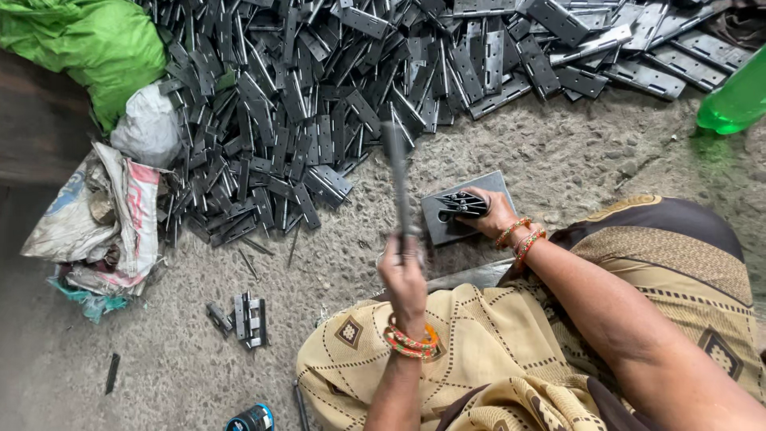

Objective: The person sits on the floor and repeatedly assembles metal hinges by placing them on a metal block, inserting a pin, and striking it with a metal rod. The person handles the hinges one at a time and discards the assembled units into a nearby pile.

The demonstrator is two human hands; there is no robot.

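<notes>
My left hand [404, 279] is closed around the lower end of a long grey metal tool [396, 172], a hammer or rod. The tool is raised upright and blurred. My right hand [493, 217] pinches a dark folded metal hinge [461, 205] and presses it onto a flat grey metal block [447, 231] on the ground. The tool's upper end is above and to the left of the hinge, apart from it. Both wrists carry orange and green bangles.
A big heap of grey metal hinges [319, 96] fills the ground ahead. A few hinges [243, 318] lie near my left knee. Green sack [88, 44], white bags [112, 215] at left, green bottle [738, 100] at right, rough concrete floor [574, 152].
</notes>
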